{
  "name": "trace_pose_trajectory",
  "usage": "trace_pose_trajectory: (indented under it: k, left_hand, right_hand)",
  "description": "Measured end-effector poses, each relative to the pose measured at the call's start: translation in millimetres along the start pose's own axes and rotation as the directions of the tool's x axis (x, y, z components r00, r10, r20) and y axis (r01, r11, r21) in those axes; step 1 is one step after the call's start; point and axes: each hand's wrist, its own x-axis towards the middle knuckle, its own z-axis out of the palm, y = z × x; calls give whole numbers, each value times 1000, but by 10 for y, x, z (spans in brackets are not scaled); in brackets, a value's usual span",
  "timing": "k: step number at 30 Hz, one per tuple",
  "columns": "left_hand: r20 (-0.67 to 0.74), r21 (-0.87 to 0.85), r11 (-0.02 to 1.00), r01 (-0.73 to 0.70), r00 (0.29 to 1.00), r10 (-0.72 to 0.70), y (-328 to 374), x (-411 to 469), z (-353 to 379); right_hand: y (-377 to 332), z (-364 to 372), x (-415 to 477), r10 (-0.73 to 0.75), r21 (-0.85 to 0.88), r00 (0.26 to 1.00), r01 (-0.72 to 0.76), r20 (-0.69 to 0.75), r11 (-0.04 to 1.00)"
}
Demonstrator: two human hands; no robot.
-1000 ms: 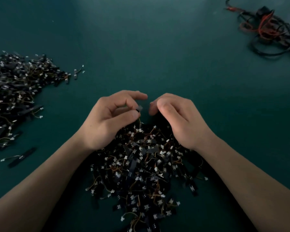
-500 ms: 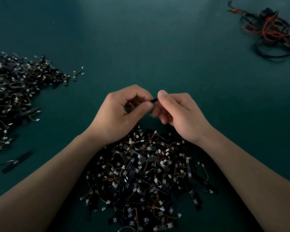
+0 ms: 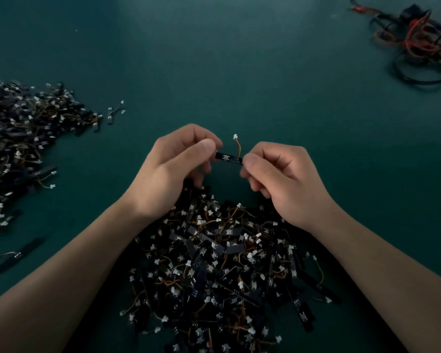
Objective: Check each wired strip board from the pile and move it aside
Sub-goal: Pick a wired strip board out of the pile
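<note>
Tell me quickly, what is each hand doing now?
Left hand: pinches one end of a wired strip board.
Right hand: pinches its other end.

Both hands — left (image 3: 173, 169), right (image 3: 278, 174) — pinch one strip board (image 3: 228, 157) above the pile (image 3: 214, 263).

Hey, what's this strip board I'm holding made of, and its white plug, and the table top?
The strip board looks like rigid circuit-board laminate, matte black with small pale pads. Its plug seems moulded plastic: opaque white, blocky. The table top is dark green and matte, no glare, perhaps a mat or felt.
</note>
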Motion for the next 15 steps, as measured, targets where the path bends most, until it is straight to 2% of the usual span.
trace_pose_trajectory:
  k: [3, 6, 8, 11, 15]
  left_hand:
    - [68, -39, 998, 55, 996, -52, -33, -27, 17]
    - [91, -207, 969, 137, 989, -121, -42, -8, -9]
    - [70, -262, 959, 104, 994, -89, -35, 6, -25]
    - [-2, -146, 989, -19, 1000, 19, -36, -4, -16]
    - [46, 142, 988, -65, 997, 59, 8, -28, 20]
  right_hand:
    - [-12, 8, -5, -11, 3, 999, 10, 39, 1000]
    - [-19, 10, -10, -19, 20, 997, 18, 69, 1000]
    - [-23, 11, -11, -22, 19, 997, 21, 77, 1000]
    - [-21, 19, -10, -21, 9, 997, 21, 76, 1000]
    - [-21, 31, -20, -14, -10, 997, 15, 72, 1000]
